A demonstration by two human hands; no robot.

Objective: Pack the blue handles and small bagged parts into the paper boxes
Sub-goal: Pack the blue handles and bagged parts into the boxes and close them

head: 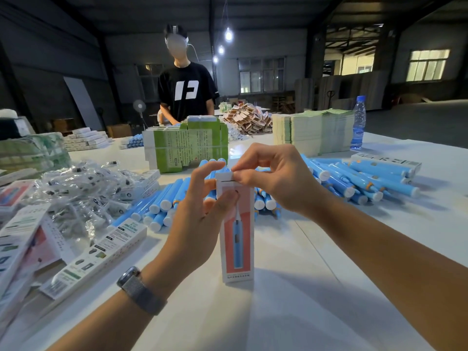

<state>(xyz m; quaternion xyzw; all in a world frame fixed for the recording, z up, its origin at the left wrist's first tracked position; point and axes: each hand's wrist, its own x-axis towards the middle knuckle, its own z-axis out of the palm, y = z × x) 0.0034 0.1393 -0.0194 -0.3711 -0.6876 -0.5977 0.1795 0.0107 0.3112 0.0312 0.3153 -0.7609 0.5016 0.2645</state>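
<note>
Far left: finished or flat paper boxes [22, 239] are lying in a loose heap at the table edge, one long white one [93, 259] angled toward the centre. Just behind them the small bagged parts [83, 191] are sitting in a clear-plastic pile, untouched right now.

Centre-left: a row of blue handles [162, 206] is lying on the white table [316, 249], white end caps facing the camera, just behind the hands.

Centre: the box in work [238, 231] is standing upright on the table, pink front with a handle picture on it. The left hand [200, 211] is wrapping round its upper part, thumb pressing the front face and fingers going behind, so it is grasping the box and steadying it. The right hand [273, 178] is pinching the white top flap [224, 176] between thumb and forefinger, the other fingers curled.

Step, as I judge it: closing the top of one box. Contents are hidden, so I cannot tell whether handle and bag are already inside. The next move probably calls for tucking the flap into the slot while the left hand is keeping the box from tipping.

Right: more blue handles [359, 181] are lying piled, with stacked flat cartons [314, 133] and a water bottle [358, 122] behind. Across the table another person [186, 89] is standing at green cartons [187, 145].
</note>
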